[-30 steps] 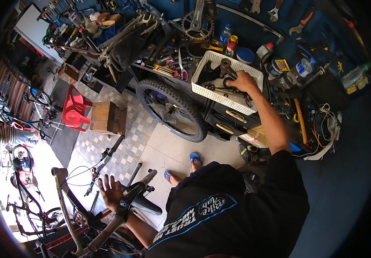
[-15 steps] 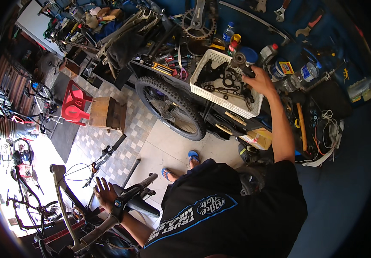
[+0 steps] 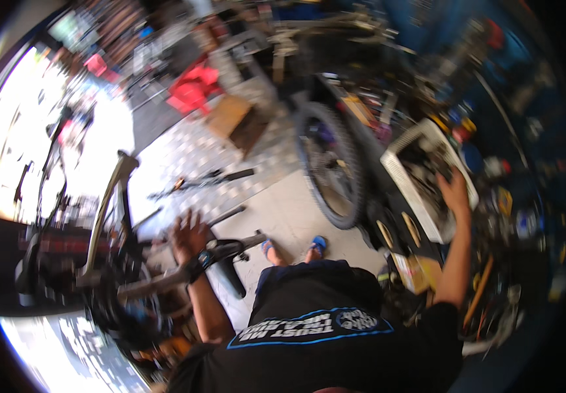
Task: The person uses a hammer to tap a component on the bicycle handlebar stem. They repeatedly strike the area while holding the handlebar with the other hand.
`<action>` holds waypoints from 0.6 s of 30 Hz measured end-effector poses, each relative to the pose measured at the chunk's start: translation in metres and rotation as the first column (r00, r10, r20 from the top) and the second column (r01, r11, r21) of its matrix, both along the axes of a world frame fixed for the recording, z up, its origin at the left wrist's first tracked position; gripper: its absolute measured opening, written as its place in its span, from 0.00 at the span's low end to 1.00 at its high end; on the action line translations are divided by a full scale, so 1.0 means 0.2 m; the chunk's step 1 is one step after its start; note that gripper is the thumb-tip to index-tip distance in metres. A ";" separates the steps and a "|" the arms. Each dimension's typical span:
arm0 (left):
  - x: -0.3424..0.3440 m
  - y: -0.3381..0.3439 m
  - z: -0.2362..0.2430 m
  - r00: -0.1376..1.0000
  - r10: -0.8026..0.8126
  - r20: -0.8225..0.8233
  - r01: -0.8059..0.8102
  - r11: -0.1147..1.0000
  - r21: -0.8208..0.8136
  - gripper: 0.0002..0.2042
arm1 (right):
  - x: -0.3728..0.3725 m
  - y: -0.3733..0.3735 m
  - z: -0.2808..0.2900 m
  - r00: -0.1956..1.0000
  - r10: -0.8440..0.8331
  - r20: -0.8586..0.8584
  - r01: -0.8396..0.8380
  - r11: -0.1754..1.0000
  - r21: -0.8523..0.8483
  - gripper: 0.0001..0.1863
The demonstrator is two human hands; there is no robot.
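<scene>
While R hand [image 3: 454, 191] is over bskt [image 3: 406, 196] | dk parts [image 3: 420, 159] beside it | grip unclear

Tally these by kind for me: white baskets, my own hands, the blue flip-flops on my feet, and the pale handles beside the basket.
White basket: 1
Your hands, left hand and right hand: 2
Blue flip-flops: 2
Pale handles: 2
Total: 7

From the wearer's head, a wide fisheye camera looks steeply down over the near black shirt [image 3: 315, 357], its view spanning from the left hand [image 3: 188, 238] to the right hand [image 3: 454, 192], with a bicycle wheel [image 3: 355, 167] farther off and edges bending toward the rim.
</scene>
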State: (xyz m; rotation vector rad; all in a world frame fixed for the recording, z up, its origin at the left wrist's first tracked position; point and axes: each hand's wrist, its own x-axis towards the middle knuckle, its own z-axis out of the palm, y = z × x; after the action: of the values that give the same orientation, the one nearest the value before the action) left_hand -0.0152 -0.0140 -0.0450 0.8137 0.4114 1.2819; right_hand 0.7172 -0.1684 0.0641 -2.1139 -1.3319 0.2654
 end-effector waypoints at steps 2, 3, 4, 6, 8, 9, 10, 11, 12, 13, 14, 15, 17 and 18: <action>0.20 0.01 0.11 0.996 0.068 0.056 -0.062 0.994 -0.093 0.25 | -0.06 -0.03 0.10 0.998 0.001 -0.055 -0.005 0.997 -0.074 0.17; 0.25 0.00 0.18 0.987 0.047 0.152 -0.033 0.995 -0.093 0.24 | -0.14 0.00 0.17 0.999 0.034 -0.039 -0.036 0.997 -0.065 0.17; 0.21 -0.01 0.25 0.987 0.048 0.151 -0.030 0.992 -0.121 0.24 | -0.22 0.00 0.16 0.999 0.022 -0.027 -0.025 0.996 -0.088 0.17; 0.20 -0.06 0.30 0.993 0.083 0.088 -0.073 0.991 -0.109 0.23 | -0.38 0.09 0.28 0.996 0.023 -0.083 -0.033 0.992 -0.126 0.19; 0.16 -0.07 0.31 0.995 0.087 0.055 -0.080 0.990 -0.118 0.23 | -0.52 0.17 0.38 0.983 0.109 -0.148 -0.118 0.992 -0.049 0.20; 0.17 -0.06 0.29 0.994 0.092 0.061 -0.085 0.991 -0.103 0.23 | -0.58 0.21 0.44 0.974 0.162 -0.157 -0.163 0.987 0.007 0.20; 0.17 -0.06 0.28 0.993 0.101 0.067 -0.093 0.990 -0.105 0.24 | -0.62 0.26 0.47 0.962 0.215 -0.166 -0.207 0.976 0.063 0.21; 0.16 -0.05 0.28 0.991 0.110 0.070 -0.102 0.989 -0.107 0.24 | -0.63 0.32 0.43 0.940 0.263 -0.217 -0.248 0.964 0.096 0.20; 0.16 -0.02 0.26 0.991 0.113 0.071 -0.105 0.989 -0.108 0.24 | -0.63 0.38 0.37 0.919 0.302 -0.253 -0.278 0.952 0.129 0.20; 0.14 0.00 0.25 0.990 0.128 0.060 -0.120 0.986 -0.113 0.24 | -0.74 0.46 0.39 0.842 0.354 -0.408 -0.300 0.935 0.192 0.20; 0.12 0.01 0.24 0.989 0.144 0.047 -0.137 0.983 -0.118 0.25 | -0.85 0.55 0.42 0.736 0.396 -0.550 -0.305 0.918 0.253 0.20; 0.10 0.03 0.24 0.985 0.170 0.032 -0.164 0.977 -0.135 0.24 | -0.98 0.64 0.48 0.679 0.416 -0.605 -0.353 0.907 0.227 0.23; 0.07 0.08 0.24 0.978 0.209 0.010 -0.204 0.965 -0.165 0.23 | -1.19 0.85 0.43 0.526 0.430 -0.733 -0.341 0.897 0.281 0.27; 0.04 0.09 0.25 0.979 0.204 0.025 -0.196 0.963 -0.182 0.23 | -1.34 0.96 0.43 0.445 0.426 -0.788 -0.323 0.897 0.302 0.29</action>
State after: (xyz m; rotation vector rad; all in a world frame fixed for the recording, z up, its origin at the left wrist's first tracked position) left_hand -0.0062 0.0031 0.0045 0.6023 0.5773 1.4245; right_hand 0.4484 0.0236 0.1505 -1.2035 -1.1047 1.2177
